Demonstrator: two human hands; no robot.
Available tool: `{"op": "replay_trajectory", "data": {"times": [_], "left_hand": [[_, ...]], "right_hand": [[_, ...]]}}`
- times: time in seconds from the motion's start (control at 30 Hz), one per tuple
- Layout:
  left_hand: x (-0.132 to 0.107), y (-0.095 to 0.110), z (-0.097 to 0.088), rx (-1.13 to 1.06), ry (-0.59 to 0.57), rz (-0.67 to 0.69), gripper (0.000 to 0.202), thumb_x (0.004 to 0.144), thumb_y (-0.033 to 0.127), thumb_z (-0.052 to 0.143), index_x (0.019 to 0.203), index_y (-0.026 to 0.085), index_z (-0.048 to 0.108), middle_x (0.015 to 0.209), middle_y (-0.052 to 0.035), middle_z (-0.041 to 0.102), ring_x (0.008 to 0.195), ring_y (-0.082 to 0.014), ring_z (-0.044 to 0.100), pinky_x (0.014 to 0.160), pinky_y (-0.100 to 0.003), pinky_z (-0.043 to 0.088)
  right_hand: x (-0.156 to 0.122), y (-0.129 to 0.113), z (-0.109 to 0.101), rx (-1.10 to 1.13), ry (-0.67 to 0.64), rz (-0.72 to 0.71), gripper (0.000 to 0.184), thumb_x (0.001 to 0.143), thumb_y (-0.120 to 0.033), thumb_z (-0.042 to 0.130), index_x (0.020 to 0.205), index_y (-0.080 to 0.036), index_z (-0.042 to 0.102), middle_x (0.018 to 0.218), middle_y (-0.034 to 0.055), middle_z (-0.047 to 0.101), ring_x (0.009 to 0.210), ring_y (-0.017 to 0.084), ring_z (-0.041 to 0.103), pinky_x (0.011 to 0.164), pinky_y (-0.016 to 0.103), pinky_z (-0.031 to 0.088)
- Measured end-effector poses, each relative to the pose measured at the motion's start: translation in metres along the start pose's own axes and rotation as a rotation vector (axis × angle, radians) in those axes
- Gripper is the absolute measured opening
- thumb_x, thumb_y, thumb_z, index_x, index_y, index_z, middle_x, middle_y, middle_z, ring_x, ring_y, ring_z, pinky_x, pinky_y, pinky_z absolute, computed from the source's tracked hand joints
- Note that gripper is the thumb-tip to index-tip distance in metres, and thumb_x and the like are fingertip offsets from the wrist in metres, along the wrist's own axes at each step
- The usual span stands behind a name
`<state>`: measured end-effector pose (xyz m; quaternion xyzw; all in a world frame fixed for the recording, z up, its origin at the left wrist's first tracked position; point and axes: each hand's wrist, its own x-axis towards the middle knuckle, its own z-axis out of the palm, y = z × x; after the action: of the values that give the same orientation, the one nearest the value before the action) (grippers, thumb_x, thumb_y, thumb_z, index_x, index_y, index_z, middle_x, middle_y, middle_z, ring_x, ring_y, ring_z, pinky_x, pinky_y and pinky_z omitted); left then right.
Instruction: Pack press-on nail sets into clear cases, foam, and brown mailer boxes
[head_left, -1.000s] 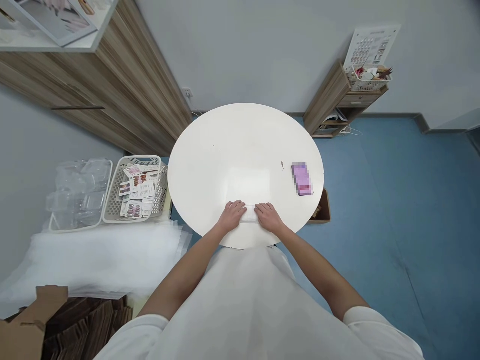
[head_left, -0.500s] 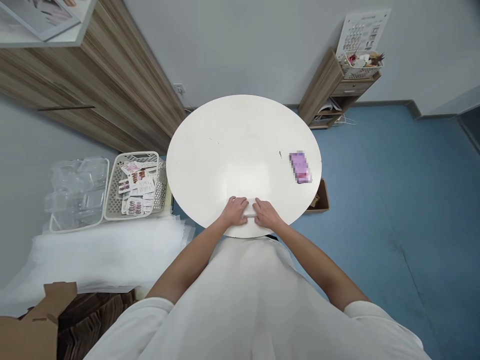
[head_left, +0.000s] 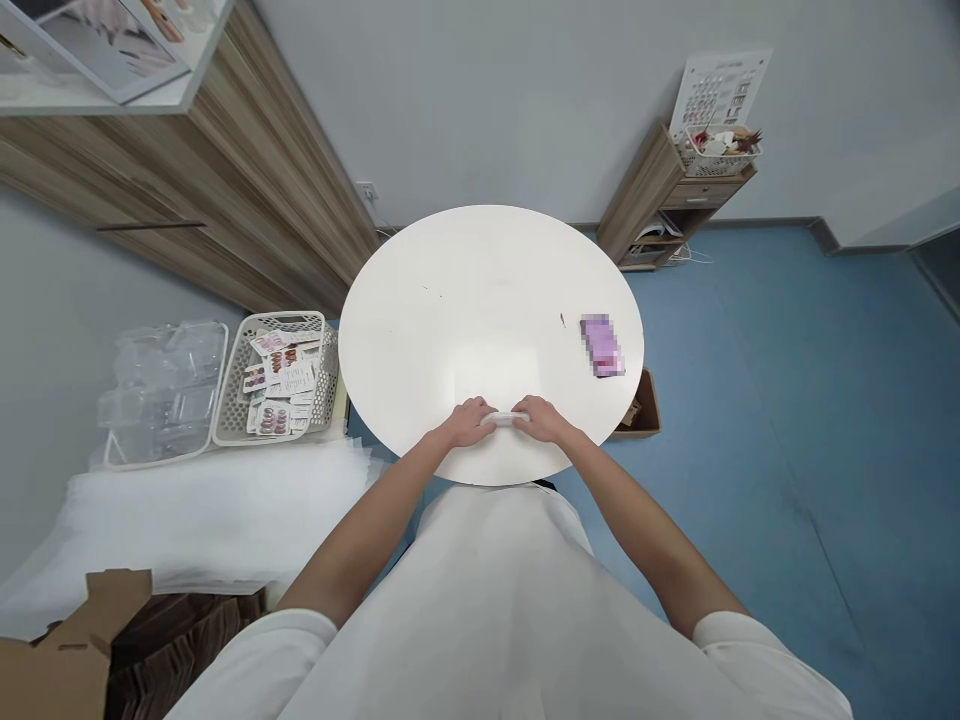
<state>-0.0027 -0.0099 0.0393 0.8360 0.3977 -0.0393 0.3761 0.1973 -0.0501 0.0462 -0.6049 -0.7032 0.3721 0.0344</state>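
Near the front edge of the white oval table (head_left: 480, 260), my left hand (head_left: 466, 422) and my right hand (head_left: 541, 420) grip the two ends of a small white flat piece (head_left: 505, 418). It looks like a narrow strip or a slim box; its exact kind I cannot make out. Fingers curl over its far side, with thumbs on the near side, and cover both ends. A purple blurred rectangular object (head_left: 602, 345) lies on the right part of the tabletop. Small dark bits (head_left: 562, 320) are on the table nearby.
Left of the table stand a white basket (head_left: 324, 385) of printed cards, clear plastic boxes (head_left: 161, 390) and stacked white sheets (head_left: 217, 510). A cardboard box (head_left: 75, 640) is at lower left. A wooden cabinet (head_left: 292, 170) and a small shelf (head_left: 649, 190) stand behind.
The white piece now shows a narrower face toward me, as if tipped up between my hands. Both hands keep hold of it. The whole view has shifted slightly.
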Motion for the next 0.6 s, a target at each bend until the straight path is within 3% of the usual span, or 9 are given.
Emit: {"op": "replay_trajectory", "data": {"times": [0.1,0.23,0.4,0.6], "left_hand": [[0.003,-0.005,-0.007,-0.107,0.024,-0.005,0.046,0.07,0.027,0.049,0.116,0.023,0.05,0.108,-0.0043,0.056,0.097,-0.021,0.052,0.083,-0.031,0.04],[0.003,-0.016,-0.009,-0.228,0.101,-0.092,0.039,0.072,0.019,0.043,0.11,0.021,0.052,0.104,-0.0023,0.06,0.091,-0.0183,0.056,0.077,-0.029,0.044],[0.004,-0.03,-0.004,-0.316,0.231,-0.236,0.03,0.075,0.024,0.045,0.103,0.02,0.055,0.101,-0.0023,0.061,0.089,-0.0176,0.057,0.076,-0.028,0.045],[0.008,-0.04,0.0,-0.358,0.297,-0.441,0.034,0.074,0.035,0.051,0.104,0.02,0.054,0.099,-0.0035,0.061,0.081,-0.0159,0.058,0.072,-0.028,0.047]], "right_hand": [[0.011,0.004,-0.01,0.125,-0.042,0.033,0.027,0.081,-0.032,0.044,0.101,-0.022,0.058,0.102,0.0058,0.059,0.089,0.018,0.054,0.072,0.028,0.04],[0.025,0.012,-0.011,0.216,0.025,0.132,0.029,0.079,-0.038,0.048,0.103,-0.023,0.055,0.102,0.0049,0.06,0.089,0.018,0.055,0.069,0.026,0.041],[0.041,0.018,-0.008,0.225,0.056,0.201,0.022,0.078,-0.041,0.047,0.088,-0.023,0.056,0.087,0.0023,0.061,0.075,0.015,0.055,0.06,0.024,0.04],[0.053,0.024,-0.006,0.275,0.054,0.217,0.019,0.079,-0.037,0.046,0.085,-0.023,0.057,0.089,0.0016,0.062,0.078,0.015,0.055,0.062,0.025,0.04]]}}
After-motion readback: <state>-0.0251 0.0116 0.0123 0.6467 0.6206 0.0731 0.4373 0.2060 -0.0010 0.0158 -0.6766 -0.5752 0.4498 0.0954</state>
